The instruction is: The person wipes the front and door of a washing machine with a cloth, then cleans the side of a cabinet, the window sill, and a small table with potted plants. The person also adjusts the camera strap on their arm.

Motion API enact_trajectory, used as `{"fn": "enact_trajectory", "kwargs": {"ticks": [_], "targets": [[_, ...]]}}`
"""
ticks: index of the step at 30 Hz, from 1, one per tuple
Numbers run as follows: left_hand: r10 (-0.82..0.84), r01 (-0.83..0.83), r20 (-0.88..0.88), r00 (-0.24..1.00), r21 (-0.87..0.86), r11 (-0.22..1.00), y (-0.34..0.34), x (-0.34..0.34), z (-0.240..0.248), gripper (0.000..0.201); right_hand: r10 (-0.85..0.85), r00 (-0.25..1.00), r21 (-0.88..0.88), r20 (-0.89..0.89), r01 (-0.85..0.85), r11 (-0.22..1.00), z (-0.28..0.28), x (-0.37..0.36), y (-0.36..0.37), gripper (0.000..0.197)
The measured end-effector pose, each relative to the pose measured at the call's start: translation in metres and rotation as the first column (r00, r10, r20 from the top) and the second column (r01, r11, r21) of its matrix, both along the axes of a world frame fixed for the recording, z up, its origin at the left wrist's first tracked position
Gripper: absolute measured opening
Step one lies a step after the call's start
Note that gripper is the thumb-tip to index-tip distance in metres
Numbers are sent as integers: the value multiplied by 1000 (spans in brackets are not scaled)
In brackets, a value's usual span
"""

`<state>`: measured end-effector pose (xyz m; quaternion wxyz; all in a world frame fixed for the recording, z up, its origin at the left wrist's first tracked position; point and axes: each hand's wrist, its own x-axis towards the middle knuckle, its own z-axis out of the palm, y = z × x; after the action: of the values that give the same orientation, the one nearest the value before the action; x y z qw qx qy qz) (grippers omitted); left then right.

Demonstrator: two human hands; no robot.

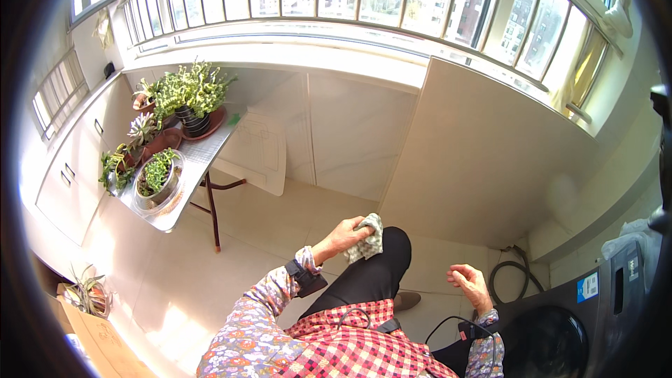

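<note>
Head view: cloth (373, 236) in the left hand (343, 238), right hand (472, 284) without a visible load

The left hand grips the bunched, pale patterned cloth, fingers folded over it, with the loose end hanging in front of the black-trousered knee (397, 248); whether the two touch, I cannot tell. The right hand is raised over the floor, fingers half curled, and nothing shows in it.

How far the wiping cloth's work has got is hard to judge. It lies against neither the furniture nor the plants, and no surface shows a line between treated and untreated parts, so what is done and what is left cannot be told.

Beyond the knee, a large beige panel (483, 161) slants up from the floor, its upper left corner by the windowsill (350, 61). Beside the right hand are a grey hose (500, 274) and a dark front-loading washing machine (598, 311).

Farther left, a folding table (203, 156) carries potted plants: a bushy one in a black pot (192, 123) near the far right corner, a rosette succulent (143, 127) toward the left edge, and a low green plant in a clear bowl (158, 176) at the near end.
</note>
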<state>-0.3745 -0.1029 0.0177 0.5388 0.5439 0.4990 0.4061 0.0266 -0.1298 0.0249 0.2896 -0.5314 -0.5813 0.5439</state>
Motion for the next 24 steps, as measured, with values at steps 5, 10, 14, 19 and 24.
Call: {"fn": "enact_trajectory", "kwargs": {"ticks": [5,10,14,19,24], "targets": [[-62,66,-44,997,93,993,-1,3,4,46,194,980,43,-46,-192,980,41,-84,17,42],[-203,287,-263,943,341,895,-6,47,30,62,223,913,89,-343,-204,975,37,-137,17,61],[-335,344,-90,938,371,862,-17,56,42,66,130,900,35,-417,-127,991,34,-140,29,40],[-351,363,-91,932,267,893,-14,52,45,44,74,896,90,-437,-38,995,23,-125,39,30],[-407,458,-240,882,227,860,17,107,35,60,-89,952,218,-292,157,963,7,-85,40,42]]}}
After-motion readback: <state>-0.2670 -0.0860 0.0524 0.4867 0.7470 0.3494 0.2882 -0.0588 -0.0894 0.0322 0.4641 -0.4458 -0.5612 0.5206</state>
